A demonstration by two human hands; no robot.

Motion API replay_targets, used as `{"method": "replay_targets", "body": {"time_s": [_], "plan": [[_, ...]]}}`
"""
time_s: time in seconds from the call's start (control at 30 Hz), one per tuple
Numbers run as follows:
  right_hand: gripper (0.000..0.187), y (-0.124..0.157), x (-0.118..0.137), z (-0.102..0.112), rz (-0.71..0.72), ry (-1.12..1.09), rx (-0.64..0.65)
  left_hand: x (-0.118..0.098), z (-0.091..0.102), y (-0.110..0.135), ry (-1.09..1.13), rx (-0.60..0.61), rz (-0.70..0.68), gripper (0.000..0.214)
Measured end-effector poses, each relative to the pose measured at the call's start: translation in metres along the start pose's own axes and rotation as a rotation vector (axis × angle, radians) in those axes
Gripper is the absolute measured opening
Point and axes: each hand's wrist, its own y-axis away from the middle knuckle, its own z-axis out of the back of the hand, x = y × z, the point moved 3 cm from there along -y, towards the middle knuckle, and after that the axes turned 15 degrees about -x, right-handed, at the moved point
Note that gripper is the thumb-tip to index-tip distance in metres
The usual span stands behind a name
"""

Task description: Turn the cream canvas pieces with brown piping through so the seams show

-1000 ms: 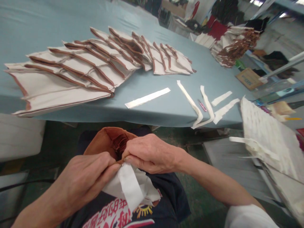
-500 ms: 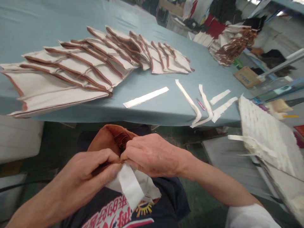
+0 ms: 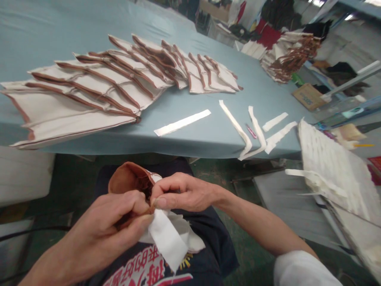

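Over my lap I hold a brown and off-white fabric piece (image 3: 123,178), its brown side curled up into an opening at the far end. My left hand (image 3: 116,222) pinches the fabric's edge, thumb against bent forefinger. Right beside it, my right hand (image 3: 178,192) is closed on the same edge, the fingertips of both hands almost touching. A white fabric strip (image 3: 169,240) hangs down from the pinch point toward my dark printed apron (image 3: 133,268). The fingers hide exactly how strip and fabric meet.
On the blue-covered table (image 3: 190,141) lies a fanned row of off-white pieces with brown edging (image 3: 98,85). Several white strips (image 3: 183,122) and a small pink tool (image 3: 251,131) lie near its front edge. A stack of white strips (image 3: 336,171) stands at right.
My right hand has turned, its thumb now showing on top at the pinch. The fabric's brown opening has sunk slightly, and the hanging white strip has swung a little right.
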Motion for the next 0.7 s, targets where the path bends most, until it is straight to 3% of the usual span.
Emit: {"method": "replay_targets", "body": {"time_s": [0.2, 0.37, 0.47, 0.57, 0.7], "plan": [[0.052, 0.0, -0.026, -0.014, -0.152, -0.321, -0.145, 0.0, 0.004, 0.0, -0.082, -0.066, -0.128, 0.022], [0.049, -0.005, -0.022, -0.015, -0.095, -0.319, -0.183, 0.019, 0.005, 0.007, -0.014, -0.186, -0.009, 0.029], [0.041, -0.006, -0.004, -0.011, 0.001, -0.141, -0.137, 0.025, 0.006, 0.005, 0.104, -0.111, 0.052, 0.046], [0.027, -0.006, 0.02, -0.007, 0.196, 0.232, -0.119, 0.022, 0.008, -0.002, 0.139, -0.013, 0.076, 0.057], [0.025, -0.004, 0.042, -0.007, 0.37, 0.684, -0.126, 0.007, 0.011, -0.011, 0.017, -0.024, 0.114, 0.052]]}}
